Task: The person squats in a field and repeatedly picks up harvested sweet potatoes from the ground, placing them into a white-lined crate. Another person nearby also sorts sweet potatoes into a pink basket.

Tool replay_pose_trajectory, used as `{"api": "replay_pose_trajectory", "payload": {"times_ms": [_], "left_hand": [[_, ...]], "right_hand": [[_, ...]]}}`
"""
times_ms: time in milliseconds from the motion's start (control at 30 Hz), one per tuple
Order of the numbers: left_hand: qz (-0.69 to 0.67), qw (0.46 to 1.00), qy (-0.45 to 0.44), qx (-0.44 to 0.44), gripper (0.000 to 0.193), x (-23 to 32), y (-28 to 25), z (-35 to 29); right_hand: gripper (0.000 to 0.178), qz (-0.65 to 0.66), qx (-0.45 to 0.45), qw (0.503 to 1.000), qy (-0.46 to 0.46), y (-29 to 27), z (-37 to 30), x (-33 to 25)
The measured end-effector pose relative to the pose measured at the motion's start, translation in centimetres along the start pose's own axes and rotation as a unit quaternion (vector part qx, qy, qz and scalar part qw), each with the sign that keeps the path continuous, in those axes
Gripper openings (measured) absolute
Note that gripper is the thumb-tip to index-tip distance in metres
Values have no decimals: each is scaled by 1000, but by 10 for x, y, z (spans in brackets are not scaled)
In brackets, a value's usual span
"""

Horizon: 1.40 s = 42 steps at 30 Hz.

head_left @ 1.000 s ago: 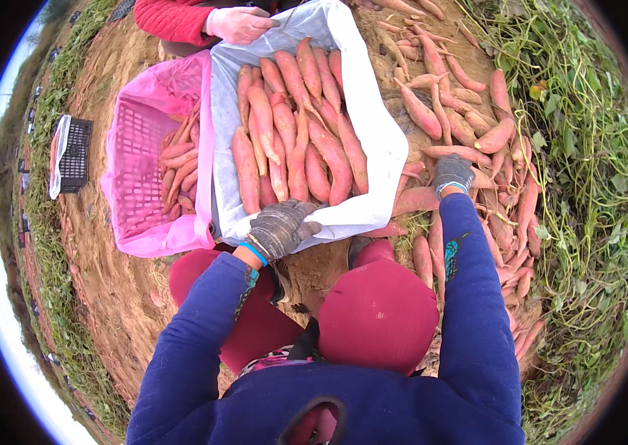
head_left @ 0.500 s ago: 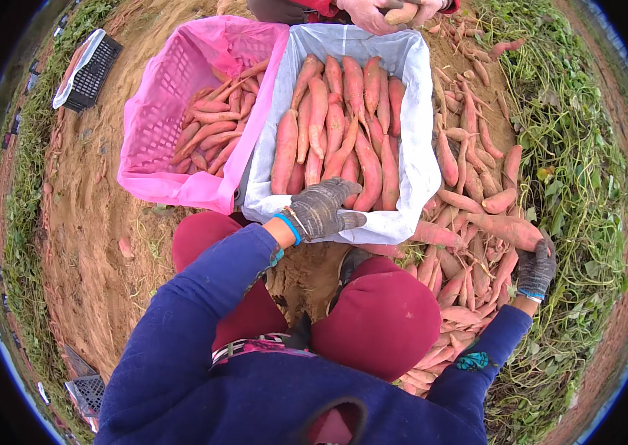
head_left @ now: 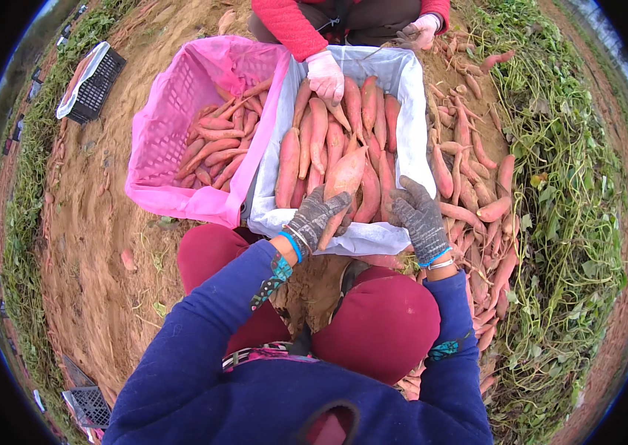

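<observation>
My left hand (head_left: 312, 221), in a grey glove, grips a large sweet potato (head_left: 346, 176), holding it tilted over the near end of a white-lined crate (head_left: 416, 122). Rows of sweet potatoes (head_left: 318, 127) fill that crate. By its near right corner is my right hand (head_left: 422, 222), also gloved, fingers apart and nothing seen in it. Across from me, a person's pale-gloved hand (head_left: 326, 77) reaches into the crate onto a sweet potato. That person's other hand (head_left: 422, 31) is beyond the crate's far right corner.
A pink-lined crate (head_left: 152, 144) with thinner sweet potatoes touches the white-lined one on the left. A long heap of sweet potatoes (head_left: 469, 200) lies on the soil to the right, bordered by green vines (head_left: 570, 215). Another black crate (head_left: 99, 85) stands far left.
My right hand has come from the heap to the crate, and the large sweet potato is now in my left hand. The other person's hand has reached down into the white-lined crate.
</observation>
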<state>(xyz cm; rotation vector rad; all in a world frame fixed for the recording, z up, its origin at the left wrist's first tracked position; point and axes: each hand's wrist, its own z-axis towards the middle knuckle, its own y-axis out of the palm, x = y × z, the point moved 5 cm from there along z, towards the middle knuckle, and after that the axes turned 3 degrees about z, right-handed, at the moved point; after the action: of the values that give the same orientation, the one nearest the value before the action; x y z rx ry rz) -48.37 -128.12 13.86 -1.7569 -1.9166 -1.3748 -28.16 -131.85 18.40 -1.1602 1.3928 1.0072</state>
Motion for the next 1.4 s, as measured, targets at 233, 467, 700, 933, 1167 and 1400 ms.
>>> {"api": "replay_pose_trajectory", "payload": {"times_ms": [233, 467, 700, 933, 1167, 1400], "left_hand": [[160, 961, 179, 136, 39, 37, -33, 53], [582, 625, 401, 330, 71, 105, -60, 94], [712, 623, 231, 227, 70, 80, -79, 111], [770, 562, 219, 207, 64, 103, -88, 143], [753, 594, 163, 231, 72, 137, -87, 188], [692, 617, 232, 294, 70, 146, -78, 200]], "right_hand": [[48, 139, 8, 986, 93, -23, -17, 19], [41, 110, -1, 990, 89, -24, -15, 20], [39, 109, 14, 989, 100, -25, -13, 25], [37, 98, 26, 989, 104, -27, -13, 25], [31, 123, 60, 983, 124, -24, -10, 22], [31, 115, 65, 982, 136, -23, -7, 22]]}}
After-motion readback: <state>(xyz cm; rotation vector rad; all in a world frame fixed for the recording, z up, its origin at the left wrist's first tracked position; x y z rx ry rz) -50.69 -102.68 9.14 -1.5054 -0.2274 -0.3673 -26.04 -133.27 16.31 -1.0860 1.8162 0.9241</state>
